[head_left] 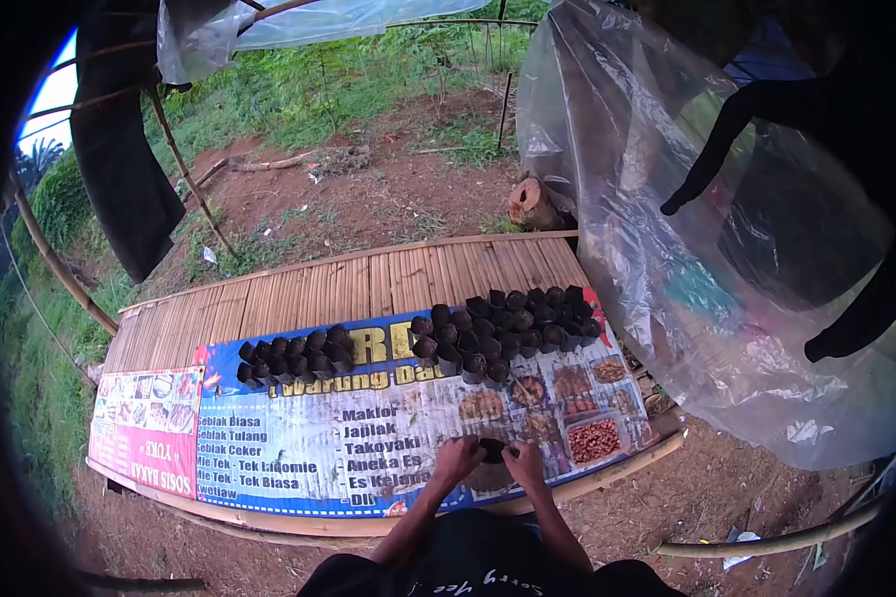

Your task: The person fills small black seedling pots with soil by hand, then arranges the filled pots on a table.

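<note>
Near the front edge of the bamboo table, my left hand (459, 461) and my right hand (524, 465) pinch opposite sides of a small black plastic seedling bag (492, 451). Its dark mouth faces up between my fingers. A dark patch that looks like soil (488, 480) lies just below it on the printed banner (299, 448). Farther back stand two groups of similar black bags: a smaller group (295, 356) on the left and a larger group (503, 336) on the right. Many of these appear filled with dark material.
The bamboo slat table (368, 284) shows behind the banner. A large clear plastic sheet (647, 199) hangs at the right, and dark cloth (119, 159) hangs at the left. A cut log (534, 205) lies beyond the table, and a bamboo pole (777, 540) lies front right.
</note>
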The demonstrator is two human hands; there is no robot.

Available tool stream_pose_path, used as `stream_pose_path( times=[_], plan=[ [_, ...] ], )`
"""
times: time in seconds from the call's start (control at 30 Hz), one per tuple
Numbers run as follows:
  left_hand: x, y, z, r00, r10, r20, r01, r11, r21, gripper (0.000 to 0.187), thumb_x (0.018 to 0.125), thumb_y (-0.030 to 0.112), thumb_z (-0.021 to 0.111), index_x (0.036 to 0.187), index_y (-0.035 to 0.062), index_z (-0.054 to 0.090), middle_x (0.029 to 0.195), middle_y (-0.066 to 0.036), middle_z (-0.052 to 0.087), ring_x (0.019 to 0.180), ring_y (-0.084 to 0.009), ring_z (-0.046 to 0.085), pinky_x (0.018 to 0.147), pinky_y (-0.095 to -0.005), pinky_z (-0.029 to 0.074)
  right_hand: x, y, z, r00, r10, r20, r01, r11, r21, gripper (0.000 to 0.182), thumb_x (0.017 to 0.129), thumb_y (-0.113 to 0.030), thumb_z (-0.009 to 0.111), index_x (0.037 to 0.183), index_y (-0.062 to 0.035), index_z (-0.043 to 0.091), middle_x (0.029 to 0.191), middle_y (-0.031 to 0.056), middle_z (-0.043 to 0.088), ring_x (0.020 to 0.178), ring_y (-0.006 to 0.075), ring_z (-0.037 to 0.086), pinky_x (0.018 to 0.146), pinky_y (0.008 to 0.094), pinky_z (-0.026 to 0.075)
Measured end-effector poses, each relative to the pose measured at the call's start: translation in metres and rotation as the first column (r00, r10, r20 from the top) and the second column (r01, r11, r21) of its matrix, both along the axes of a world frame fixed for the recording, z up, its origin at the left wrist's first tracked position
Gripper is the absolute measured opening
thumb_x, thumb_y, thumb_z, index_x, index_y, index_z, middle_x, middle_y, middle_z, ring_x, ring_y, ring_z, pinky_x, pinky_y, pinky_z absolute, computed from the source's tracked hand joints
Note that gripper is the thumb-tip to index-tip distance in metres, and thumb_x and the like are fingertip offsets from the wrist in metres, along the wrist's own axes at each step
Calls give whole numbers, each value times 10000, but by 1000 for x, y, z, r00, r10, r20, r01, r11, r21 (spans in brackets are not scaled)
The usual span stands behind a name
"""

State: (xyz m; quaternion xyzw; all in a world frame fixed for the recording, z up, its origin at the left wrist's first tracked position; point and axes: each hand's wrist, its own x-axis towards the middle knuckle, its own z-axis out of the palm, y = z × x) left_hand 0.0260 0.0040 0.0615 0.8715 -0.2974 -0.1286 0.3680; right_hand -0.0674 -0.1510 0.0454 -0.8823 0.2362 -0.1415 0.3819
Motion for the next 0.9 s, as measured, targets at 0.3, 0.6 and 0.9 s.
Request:
stream_pose_path(
  times=[0.3,0.6,0.9],
  plan=[
    [-6,5,5,999,12,48,-12,1000,-6,299,795,358,633,802,60,602,682,-154,638,651,-349,635,608,-469,496,-21,15,14,965,-80,-249,57,994,-98,448,782,-500,615,782,-56,672,701,186,646,735,385,632,678,458,483],
    [13,-11,-7,945,-257,203,197,941,276,247,807,303,574,821,61,619,714,-174,649,723,-357,643,715,-502,470,-18,16,-13,918,-101,-383,94,995,-35,391,818,-445,567,832,-73,685,808,202,662,832,394,627,760,476,477],
    [-4,1,-2,978,-162,134,139,976,165,213,756,267,601,804,64,642,722,-183,648,689,-378,633,708,-505,479,-22,14,-13,955,-76,-288,-7,961,-275,265,794,-333,591,761,-83,672,764,191,641,844,392,581,792,502,436]
  ],
)
